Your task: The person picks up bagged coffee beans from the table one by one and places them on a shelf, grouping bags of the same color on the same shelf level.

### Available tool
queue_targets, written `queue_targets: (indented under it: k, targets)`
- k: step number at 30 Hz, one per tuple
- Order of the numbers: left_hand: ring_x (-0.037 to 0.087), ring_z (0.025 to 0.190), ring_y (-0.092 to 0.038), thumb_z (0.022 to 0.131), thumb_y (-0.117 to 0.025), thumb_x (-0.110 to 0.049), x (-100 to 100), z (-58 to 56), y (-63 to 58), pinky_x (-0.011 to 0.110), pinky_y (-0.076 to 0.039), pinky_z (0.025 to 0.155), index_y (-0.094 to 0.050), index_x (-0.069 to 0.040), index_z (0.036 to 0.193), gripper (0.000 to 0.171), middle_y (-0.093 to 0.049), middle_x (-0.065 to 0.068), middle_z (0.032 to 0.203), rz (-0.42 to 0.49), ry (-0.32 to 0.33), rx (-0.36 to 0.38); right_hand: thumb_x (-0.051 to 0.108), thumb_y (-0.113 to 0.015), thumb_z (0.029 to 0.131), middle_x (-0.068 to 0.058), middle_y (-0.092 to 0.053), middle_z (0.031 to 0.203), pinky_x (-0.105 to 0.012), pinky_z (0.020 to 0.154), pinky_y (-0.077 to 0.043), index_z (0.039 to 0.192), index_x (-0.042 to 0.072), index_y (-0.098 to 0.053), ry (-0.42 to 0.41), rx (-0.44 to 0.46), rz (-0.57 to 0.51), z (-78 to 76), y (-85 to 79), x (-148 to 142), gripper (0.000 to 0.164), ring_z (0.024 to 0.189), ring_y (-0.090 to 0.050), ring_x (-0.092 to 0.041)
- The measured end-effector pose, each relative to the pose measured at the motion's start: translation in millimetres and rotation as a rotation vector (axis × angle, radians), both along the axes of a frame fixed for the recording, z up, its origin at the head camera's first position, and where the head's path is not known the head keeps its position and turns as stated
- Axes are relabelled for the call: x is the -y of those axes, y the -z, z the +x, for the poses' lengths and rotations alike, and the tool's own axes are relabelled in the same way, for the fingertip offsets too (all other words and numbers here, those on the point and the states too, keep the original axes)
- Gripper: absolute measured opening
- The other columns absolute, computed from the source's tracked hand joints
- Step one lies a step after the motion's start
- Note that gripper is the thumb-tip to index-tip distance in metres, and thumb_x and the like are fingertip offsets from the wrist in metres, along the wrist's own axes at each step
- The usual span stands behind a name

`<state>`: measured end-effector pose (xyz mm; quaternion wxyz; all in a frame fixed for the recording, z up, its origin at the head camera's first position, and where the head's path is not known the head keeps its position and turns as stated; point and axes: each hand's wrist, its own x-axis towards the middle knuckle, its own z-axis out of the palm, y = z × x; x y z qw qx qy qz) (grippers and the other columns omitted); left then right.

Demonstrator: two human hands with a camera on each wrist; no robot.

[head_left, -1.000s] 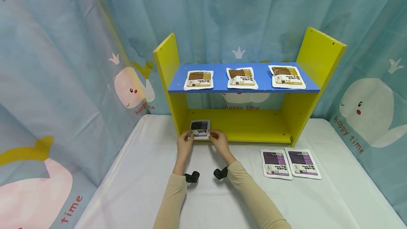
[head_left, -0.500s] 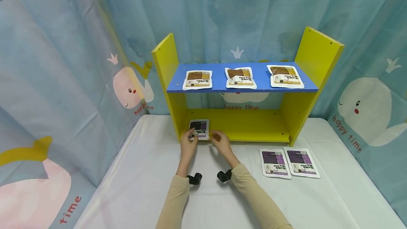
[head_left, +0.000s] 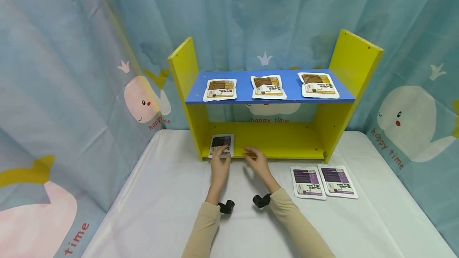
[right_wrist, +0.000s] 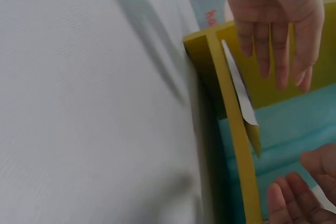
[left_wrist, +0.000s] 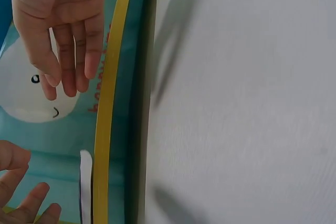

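Observation:
A white pouch with a dark purple label (head_left: 221, 141) lies flat at the left end of the yellow lower shelf (head_left: 283, 140). My left hand (head_left: 220, 165) is right at its front, fingers overlapping the label in the head view. In the right wrist view, the loosely extended fingers of the left hand (right_wrist: 278, 45) are apart from the pouch (right_wrist: 239, 87). To the right, my right hand (head_left: 259, 165) is near the shelf's front edge with fingers relaxed and nothing in them. The left wrist view shows that right hand (left_wrist: 63, 40) with its fingers loosely extended.
On the blue upper shelf (head_left: 244, 75) lie three brown-labelled pouches (head_left: 220, 90), spaced apart. Two purple-labelled pouches (head_left: 307, 183) rest side by side on the white table (head_left: 161, 210), right of the hands. Yellow side panels (head_left: 353, 67) bound the rack, with a patterned curtain behind.
The left hand has let go of the pouch's left edge and drawn back over its front. My right hand has moved off to the right, away from the pouch. The pouch stays on the shelf.

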<state>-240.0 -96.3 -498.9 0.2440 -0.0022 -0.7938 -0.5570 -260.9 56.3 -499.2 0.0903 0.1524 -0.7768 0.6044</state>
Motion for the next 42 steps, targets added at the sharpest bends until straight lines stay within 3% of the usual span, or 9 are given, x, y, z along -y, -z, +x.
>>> queue_targets:
  k: [5,13,20,28,31,42]
  targets:
    - [0.032,0.124,-0.044,0.088,-0.058,-0.002,-11.4,4.1,-0.4,0.049,-0.036,0.104,-0.058,0.000,0.121,0.033,-0.052,0.015,0.128,-0.005,0.033,-0.005,-0.004,-0.058,0.087,-0.029,-0.058,0.116,-0.055,0.088,-0.047,0.116,-0.011,-0.057,-0.030,-0.022,-0.004,19.4,-21.1,-13.8,0.030,0.101,-0.058,-0.043]
    - [0.034,0.119,-0.048,0.089,-0.057,-0.001,-28.6,8.1,3.1,0.051,-0.039,0.100,-0.058,0.001,0.119,0.031,-0.054,0.016,0.125,-0.051,0.103,-0.036,0.001,-0.058,0.089,-0.026,-0.059,0.118,-0.049,0.089,-0.048,0.118,-0.009,-0.057,-0.051,-0.009,0.042,30.2,-25.2,-37.9,0.031,0.102,-0.059,-0.039]
    - [0.030,0.120,-0.049,0.090,-0.058,-0.007,-44.4,17.0,2.6,0.045,-0.039,0.103,-0.056,-0.003,0.124,0.035,-0.055,0.013,0.125,-0.053,0.213,0.063,0.002,-0.060,0.088,-0.025,-0.060,0.116,-0.050,0.088,-0.049,0.118,-0.007,-0.058,-0.021,0.026,0.048,36.4,-23.7,-58.6,0.031,0.101,-0.059,-0.039]
    - [0.029,0.116,-0.052,0.092,-0.057,-0.015,-61.0,23.6,9.0,0.042,-0.043,0.100,-0.052,-0.004,0.129,0.039,-0.056,0.012,0.125,-0.158,0.375,0.171,0.016,-0.061,0.090,-0.016,-0.063,0.114,-0.038,0.086,-0.052,0.119,0.004,-0.061,0.048,0.067,0.087,26.4,0.0,-89.7,0.032,0.100,-0.060,-0.027]
    - [0.031,0.113,-0.053,0.093,-0.056,-0.016,-67.5,27.2,9.9,0.042,-0.044,0.098,-0.052,-0.002,0.129,0.039,-0.056,0.014,0.125,-0.180,0.429,0.198,0.016,-0.061,0.090,-0.018,-0.064,0.112,-0.041,0.086,-0.051,0.120,0.002,-0.061,0.055,0.068,0.118,31.2,-1.5,-101.1,0.032,0.099,-0.060,-0.028]
    - [0.025,0.100,-0.061,0.093,-0.057,-0.022,-90.4,36.7,11.9,0.029,-0.052,0.084,-0.057,-0.001,0.123,0.037,-0.061,0.014,0.116,-0.293,0.508,0.277,0.018,-0.060,0.091,-0.017,-0.065,0.108,-0.038,0.080,-0.053,0.121,0.001,-0.060,0.096,0.129,0.291,39.9,2.3,-142.8,0.034,0.097,-0.061,-0.032]
